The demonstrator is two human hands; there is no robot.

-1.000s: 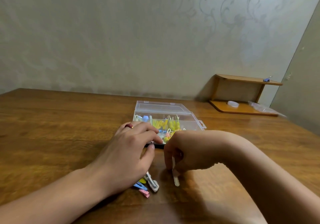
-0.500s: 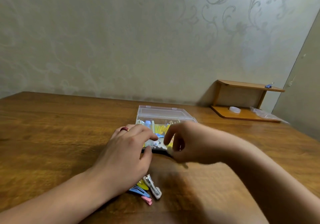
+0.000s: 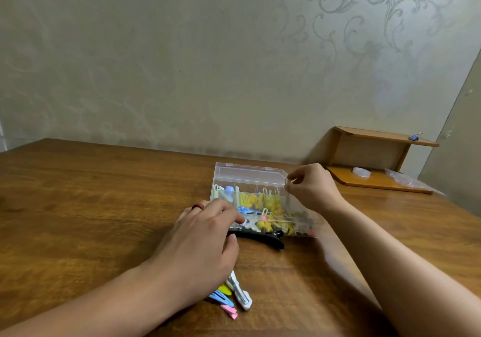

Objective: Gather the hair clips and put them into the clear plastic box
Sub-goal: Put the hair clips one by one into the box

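Observation:
The clear plastic box (image 3: 250, 174) stands open in the middle of the wooden table, holding several yellow, blue and white clips. My right hand (image 3: 313, 188) hovers over the box's right side and pinches a thin pale hair clip (image 3: 287, 184). My left hand (image 3: 200, 243) rests palm down on the table, fingertips touching the box's front left corner, with a red ring on one finger. A long black clip (image 3: 263, 237) lies against the box's front wall. A small pile of blue, yellow, pink and white clips (image 3: 231, 297) lies partly under my left wrist.
A small wooden shelf (image 3: 374, 159) stands at the back right against the wall, with a white lid, a plastic bag and a blue binder clip on it. The wall runs along the table's far edge.
My right hand has lifted the pale clip off the table in front of the box and carried it up and right, over the box. The left hand has stayed in place.

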